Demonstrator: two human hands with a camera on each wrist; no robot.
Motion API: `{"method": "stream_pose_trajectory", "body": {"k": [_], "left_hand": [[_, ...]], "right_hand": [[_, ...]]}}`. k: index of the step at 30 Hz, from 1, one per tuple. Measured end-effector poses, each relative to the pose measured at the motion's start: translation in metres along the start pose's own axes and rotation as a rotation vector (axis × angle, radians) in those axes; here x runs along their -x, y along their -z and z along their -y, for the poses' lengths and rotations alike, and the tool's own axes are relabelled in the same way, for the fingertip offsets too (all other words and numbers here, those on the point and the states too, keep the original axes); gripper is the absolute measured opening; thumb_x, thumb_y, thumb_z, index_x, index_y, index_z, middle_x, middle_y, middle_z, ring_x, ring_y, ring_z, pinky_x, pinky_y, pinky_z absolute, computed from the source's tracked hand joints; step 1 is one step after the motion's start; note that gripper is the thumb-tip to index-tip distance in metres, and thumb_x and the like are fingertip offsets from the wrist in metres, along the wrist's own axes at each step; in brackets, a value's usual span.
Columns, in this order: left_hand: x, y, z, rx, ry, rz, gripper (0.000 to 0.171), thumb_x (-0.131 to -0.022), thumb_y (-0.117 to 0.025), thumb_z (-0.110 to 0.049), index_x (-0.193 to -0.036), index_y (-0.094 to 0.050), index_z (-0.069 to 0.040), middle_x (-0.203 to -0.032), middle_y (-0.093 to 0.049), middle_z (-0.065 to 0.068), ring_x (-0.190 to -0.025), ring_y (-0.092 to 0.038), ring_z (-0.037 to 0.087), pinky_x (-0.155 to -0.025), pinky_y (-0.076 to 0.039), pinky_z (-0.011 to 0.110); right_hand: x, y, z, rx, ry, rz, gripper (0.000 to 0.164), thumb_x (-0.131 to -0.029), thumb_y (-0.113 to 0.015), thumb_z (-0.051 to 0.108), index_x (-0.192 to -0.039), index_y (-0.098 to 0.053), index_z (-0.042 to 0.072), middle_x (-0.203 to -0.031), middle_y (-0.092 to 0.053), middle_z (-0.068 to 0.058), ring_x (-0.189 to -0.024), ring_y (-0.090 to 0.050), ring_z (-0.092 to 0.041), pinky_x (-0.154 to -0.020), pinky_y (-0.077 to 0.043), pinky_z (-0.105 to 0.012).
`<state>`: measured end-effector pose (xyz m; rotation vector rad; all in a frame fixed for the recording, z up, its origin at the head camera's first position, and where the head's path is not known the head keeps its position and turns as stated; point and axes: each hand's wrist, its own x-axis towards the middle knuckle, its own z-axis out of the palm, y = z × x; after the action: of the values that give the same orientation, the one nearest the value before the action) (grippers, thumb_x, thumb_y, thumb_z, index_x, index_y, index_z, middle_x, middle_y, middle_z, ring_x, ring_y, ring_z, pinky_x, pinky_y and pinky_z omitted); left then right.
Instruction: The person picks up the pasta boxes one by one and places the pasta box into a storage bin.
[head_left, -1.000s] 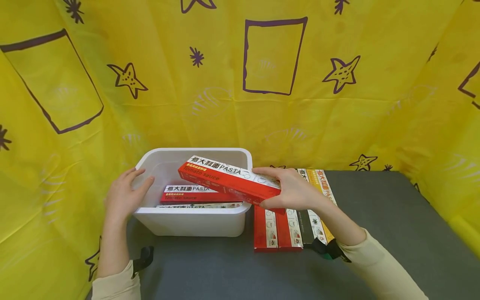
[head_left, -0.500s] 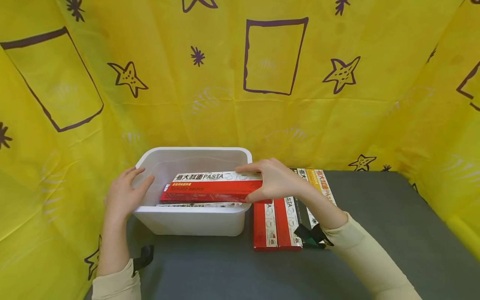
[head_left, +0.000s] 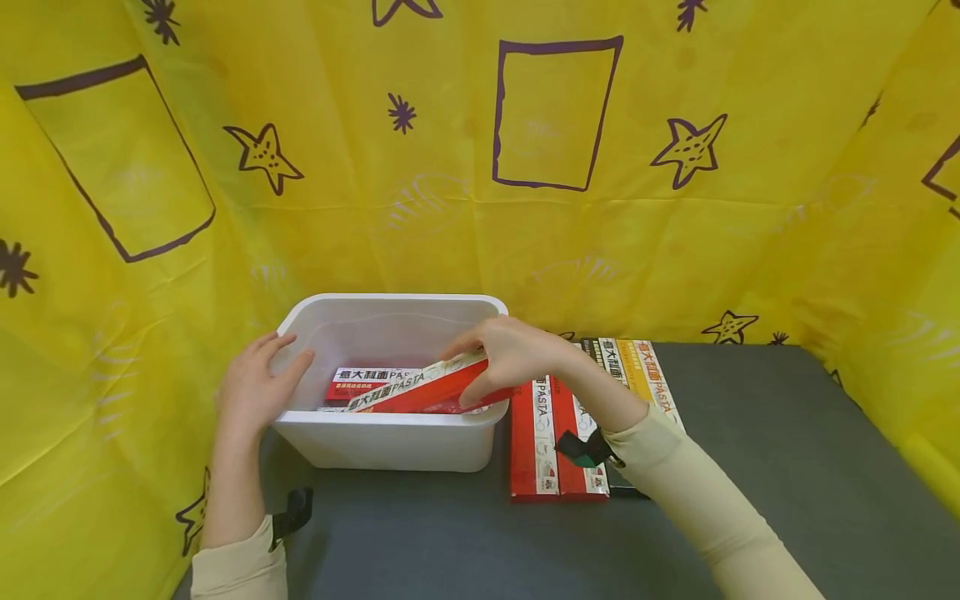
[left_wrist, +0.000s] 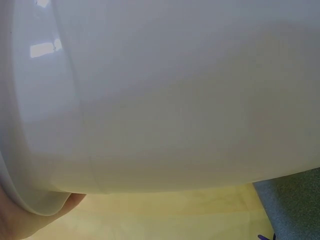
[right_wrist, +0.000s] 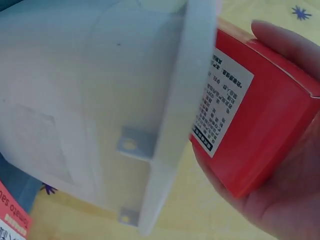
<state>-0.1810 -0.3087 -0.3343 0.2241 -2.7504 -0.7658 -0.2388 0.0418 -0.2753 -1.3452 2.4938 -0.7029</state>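
My right hand (head_left: 504,360) grips the right end of a red and white pasta box (head_left: 433,390), thumb on one side and fingers on the other. The box is tilted, its left end down inside a white plastic bin (head_left: 390,442) and its right end above the bin's right rim. The right wrist view shows the red end of the pasta box (right_wrist: 270,120) between thumb and fingers, beside the bin's rim. My left hand (head_left: 257,383) holds the bin's left rim. Another tomato sauce pasta box (head_left: 363,381) lies inside the bin; the front wall hides part of the contents.
Right of the bin, several pasta boxes lie side by side on the dark grey table: red ones (head_left: 534,450), a black one (head_left: 626,486) and a yellow one (head_left: 645,367). My right forearm covers part of them. A yellow patterned cloth (head_left: 420,233) hangs behind and at the sides.
The right hand has moved left and down, bringing the pasta box from above the bin into it, left end lowered. The left hand has stayed on the rim.
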Motion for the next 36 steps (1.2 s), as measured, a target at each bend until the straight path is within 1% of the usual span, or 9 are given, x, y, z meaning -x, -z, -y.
{"method": "stream_pose_trajectory", "body": {"k": [5,8,12,15,16,21,23,28,36], "left_hand": [[0.000,-0.001,-0.001,-0.002,-0.001,-0.003,0.067,-0.097,-0.046,-0.053,-0.142,-0.048,-0.004,-0.148,-0.036,0.028,-0.130,-0.030,0.055,-0.094,-0.023,0.077],[0.000,-0.002,-0.001,-0.001,-0.013,-0.010,0.067,-0.097,-0.047,-0.052,-0.141,-0.049,-0.003,-0.148,-0.037,0.028,-0.130,-0.031,0.055,-0.096,-0.023,0.076],[-0.001,-0.004,-0.002,-0.002,-0.025,-0.016,0.065,-0.097,-0.048,-0.051,-0.141,-0.050,-0.003,-0.147,-0.038,0.028,-0.130,-0.032,0.055,-0.097,-0.024,0.074],[-0.002,-0.004,-0.002,-0.005,-0.036,-0.016,0.065,-0.097,-0.048,-0.050,-0.140,-0.050,-0.002,-0.146,-0.038,0.029,-0.129,-0.032,0.055,-0.098,-0.025,0.073],[-0.002,-0.004,-0.002,-0.006,-0.037,-0.017,0.065,-0.097,-0.048,-0.050,-0.140,-0.050,-0.002,-0.146,-0.039,0.029,-0.129,-0.033,0.055,-0.098,-0.025,0.073],[-0.001,-0.002,0.000,-0.007,-0.043,-0.026,0.064,-0.097,-0.049,-0.049,-0.139,-0.050,0.000,-0.145,-0.039,0.030,-0.129,-0.034,0.055,-0.099,-0.026,0.072],[-0.001,-0.002,0.000,-0.007,-0.037,-0.022,0.065,-0.097,-0.049,-0.050,-0.140,-0.050,-0.001,-0.146,-0.039,0.029,-0.129,-0.033,0.054,-0.098,-0.026,0.072],[-0.002,-0.001,0.000,-0.013,-0.035,-0.018,0.065,-0.097,-0.048,-0.050,-0.140,-0.049,0.000,-0.146,-0.038,0.029,-0.130,-0.033,0.054,-0.098,-0.026,0.073],[0.000,-0.002,-0.001,-0.007,-0.018,-0.009,0.066,-0.097,-0.048,-0.050,-0.141,-0.048,-0.001,-0.147,-0.037,0.029,-0.130,-0.031,0.054,-0.097,-0.025,0.074]], "right_hand": [[-0.012,-0.009,-0.004,0.052,0.079,0.051,0.051,-0.077,-0.078,0.034,-0.124,-0.069,0.017,-0.107,-0.071,0.012,-0.080,-0.059,-0.002,-0.067,-0.047,-0.024],[-0.018,-0.016,-0.007,0.102,0.158,0.063,0.047,-0.082,-0.073,0.033,-0.125,-0.067,0.015,-0.109,-0.071,0.009,-0.084,-0.061,-0.004,-0.071,-0.047,-0.022],[-0.020,-0.022,-0.013,0.100,0.257,-0.009,0.042,-0.089,-0.068,0.030,-0.127,-0.065,0.012,-0.118,-0.069,0.005,-0.100,-0.064,-0.009,-0.084,-0.048,-0.023],[-0.015,-0.023,-0.017,0.073,0.273,-0.094,0.040,-0.092,-0.066,0.029,-0.128,-0.064,0.013,-0.122,-0.067,0.005,-0.110,-0.062,-0.011,-0.092,-0.047,-0.026],[-0.011,-0.023,-0.018,0.065,0.264,-0.124,0.039,-0.092,-0.066,0.028,-0.128,-0.064,0.014,-0.124,-0.066,0.005,-0.115,-0.059,-0.010,-0.096,-0.046,-0.027],[0.012,-0.025,-0.024,-0.013,0.182,-0.259,0.042,-0.091,-0.068,0.027,-0.132,-0.062,0.017,-0.129,-0.063,0.002,-0.096,-0.061,-0.013,-0.085,-0.051,-0.034],[0.023,-0.028,-0.027,-0.055,0.131,-0.324,0.044,-0.090,-0.070,0.026,-0.133,-0.061,0.018,-0.130,-0.062,0.004,-0.096,-0.061,-0.012,-0.085,-0.051,-0.035],[0.045,-0.036,-0.037,-0.212,-0.032,-0.474,0.049,-0.086,-0.074,0.023,-0.133,-0.061,0.019,-0.130,-0.061,0.007,-0.116,-0.058,-0.016,-0.096,-0.049,-0.040],[0.079,-0.050,-0.058,-0.476,-0.224,-0.546,0.058,-0.084,-0.077,0.025,-0.138,-0.055,0.020,-0.137,-0.056,-0.001,-0.121,-0.053,-0.024,-0.099,-0.045,-0.051]]}}
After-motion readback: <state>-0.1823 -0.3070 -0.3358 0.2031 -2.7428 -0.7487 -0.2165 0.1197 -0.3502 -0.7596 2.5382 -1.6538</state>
